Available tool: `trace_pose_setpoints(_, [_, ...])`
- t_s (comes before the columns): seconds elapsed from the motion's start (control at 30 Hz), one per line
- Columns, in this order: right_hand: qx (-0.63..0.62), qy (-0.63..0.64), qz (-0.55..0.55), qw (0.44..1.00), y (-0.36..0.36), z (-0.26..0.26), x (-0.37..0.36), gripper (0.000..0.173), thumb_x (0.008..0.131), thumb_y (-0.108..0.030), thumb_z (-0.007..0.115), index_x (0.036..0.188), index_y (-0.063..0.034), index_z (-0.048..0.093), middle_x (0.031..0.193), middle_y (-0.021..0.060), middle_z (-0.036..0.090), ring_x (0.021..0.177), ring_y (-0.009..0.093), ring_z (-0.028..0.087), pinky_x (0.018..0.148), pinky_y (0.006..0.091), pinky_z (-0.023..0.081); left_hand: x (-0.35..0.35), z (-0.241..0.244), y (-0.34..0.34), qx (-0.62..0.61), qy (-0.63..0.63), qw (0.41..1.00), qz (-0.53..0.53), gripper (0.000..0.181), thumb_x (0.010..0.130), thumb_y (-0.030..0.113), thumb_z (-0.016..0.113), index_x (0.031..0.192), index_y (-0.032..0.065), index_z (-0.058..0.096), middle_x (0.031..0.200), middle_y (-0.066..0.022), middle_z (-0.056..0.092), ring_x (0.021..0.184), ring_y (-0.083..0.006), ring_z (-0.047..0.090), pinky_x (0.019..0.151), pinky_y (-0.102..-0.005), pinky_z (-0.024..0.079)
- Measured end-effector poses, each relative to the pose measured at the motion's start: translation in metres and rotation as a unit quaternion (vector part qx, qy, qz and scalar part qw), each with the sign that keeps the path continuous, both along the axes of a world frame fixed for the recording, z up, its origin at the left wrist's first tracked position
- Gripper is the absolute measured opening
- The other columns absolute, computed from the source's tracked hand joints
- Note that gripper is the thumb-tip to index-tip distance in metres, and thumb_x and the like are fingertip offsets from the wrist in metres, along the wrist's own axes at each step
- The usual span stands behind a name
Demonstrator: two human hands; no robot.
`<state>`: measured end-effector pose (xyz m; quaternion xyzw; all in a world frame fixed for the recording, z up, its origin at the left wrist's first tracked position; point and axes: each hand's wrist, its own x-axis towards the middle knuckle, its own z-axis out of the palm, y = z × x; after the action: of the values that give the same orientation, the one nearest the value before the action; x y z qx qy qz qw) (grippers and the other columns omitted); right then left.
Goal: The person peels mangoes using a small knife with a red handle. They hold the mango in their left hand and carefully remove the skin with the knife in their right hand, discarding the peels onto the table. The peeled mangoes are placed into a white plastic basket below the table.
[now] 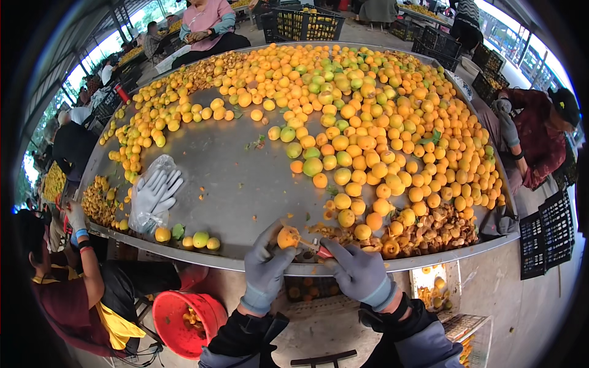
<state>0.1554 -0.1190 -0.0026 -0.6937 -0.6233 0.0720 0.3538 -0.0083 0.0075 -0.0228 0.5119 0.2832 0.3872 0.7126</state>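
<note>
My left hand (267,273), in a grey work glove, holds an orange apricot (288,237) above the near rim of the metal table (221,184). Its surface looks partly peeled or cut. In my right hand (361,276), also gloved, is a small hand tool (324,251) with a red handle and a metal head, pointing at the fruit. A thin strip spans the gap between fruit and tool; I cannot tell whether it is peel or part of the tool. Whole apricots (359,138) lie ahead of both hands. Brown pits and scraps (444,230) are piled right of my right hand.
White gloves in a clear plastic bag (156,193) lie at left on the table. Below the rim stand a red bucket (184,322) and a pale crate (437,285) holding fruit pieces. Co-workers sit left (69,285), right (534,133) and far side (204,23). Black crates (550,234) stand right.
</note>
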Motion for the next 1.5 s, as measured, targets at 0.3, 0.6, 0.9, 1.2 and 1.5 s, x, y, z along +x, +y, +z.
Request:
trace_pose_setpoints(0.3, [-0.002, -0.065, 0.014, 0.998, 0.003, 0.000, -0.007, 0.046, 0.088, -0.020, 0.064, 0.132, -0.0082, 0.058, 0.070, 0.0102, 0.057, 0.050, 0.028, 0.055, 0.044, 0.0371, 0.042, -0.005, -0.004, 0.001, 0.012, 0.043, 0.999, 0.001, 0.042, 0.086, -0.006, 0.065, 0.127, -0.0079, 0.056, 0.112, -0.0100, 0.067, 0.097, -0.0143, 0.065, 0.086, -0.0257, 0.052])
trace_pose_setpoints(0.6, [-0.026, -0.009, -0.016, 0.999, 0.002, -0.011, -0.003, 0.041, 0.087, -0.017, 0.063, 0.128, -0.0077, 0.060, 0.069, 0.0134, 0.059, 0.052, 0.032, 0.058, 0.047, 0.0388, 0.045, -0.012, 0.001, -0.008, -0.016, -0.043, 0.998, 0.039, 0.047, 0.086, -0.008, 0.062, 0.131, -0.0092, 0.052, 0.114, -0.0147, 0.066, 0.098, -0.0196, 0.068, 0.089, -0.0311, 0.055])
trace_pose_setpoints(0.9, [-0.007, 0.004, 0.008, 1.000, -0.003, 0.007, -0.003, 0.042, 0.088, -0.019, 0.061, 0.129, -0.0077, 0.059, 0.069, 0.0120, 0.058, 0.052, 0.031, 0.058, 0.047, 0.0383, 0.047, -0.013, -0.009, -0.003, 0.063, 0.062, 0.996, 0.026, 0.046, 0.088, -0.004, 0.063, 0.132, -0.0081, 0.052, 0.112, -0.0140, 0.067, 0.096, -0.0179, 0.067, 0.087, -0.0298, 0.055])
trace_pose_setpoints(1.2, [-0.014, 0.036, -0.025, 0.999, -0.005, -0.006, 0.004, 0.046, 0.085, -0.016, 0.061, 0.131, -0.0107, 0.057, 0.073, 0.0145, 0.062, 0.056, 0.032, 0.061, 0.049, 0.0400, 0.048, -0.009, -0.001, -0.004, 0.012, 0.015, 1.000, 0.006, 0.046, 0.090, -0.001, 0.061, 0.134, -0.0070, 0.051, 0.114, -0.0138, 0.065, 0.097, -0.0188, 0.067, 0.085, -0.0312, 0.056])
trace_pose_setpoints(1.5, [0.035, 0.104, -0.008, 0.994, -0.005, -0.004, -0.001, 0.043, 0.089, -0.018, 0.061, 0.132, -0.0105, 0.058, 0.074, 0.0143, 0.061, 0.055, 0.032, 0.060, 0.048, 0.0384, 0.047, -0.005, -0.008, 0.004, -0.155, -0.200, 0.964, -0.080, 0.050, 0.095, 0.017, 0.063, 0.138, -0.0011, 0.046, 0.127, -0.0142, 0.060, 0.112, -0.0248, 0.063, 0.098, -0.0403, 0.051])
